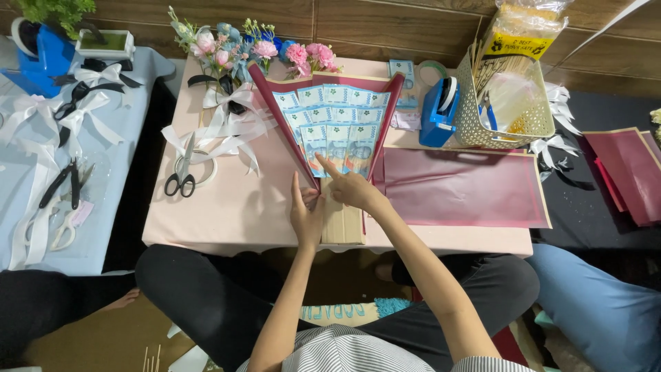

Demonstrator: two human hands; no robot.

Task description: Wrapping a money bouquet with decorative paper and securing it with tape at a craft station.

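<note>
- Your left hand [306, 217] lay flat and open, fingers together, pressing the lower left edge of the banknote fan [334, 127] and gripping nothing.
- Your right hand [352, 187] was loosely curled, forefinger stretched onto the fan's bottom notes, holding nothing.
- The fan sat in a maroon paper cone [385, 114] on the pink table [234, 207].
- Left of the fan lay scissors [182, 176]; right of it stood a blue tape dispenser [438, 110].
</note>
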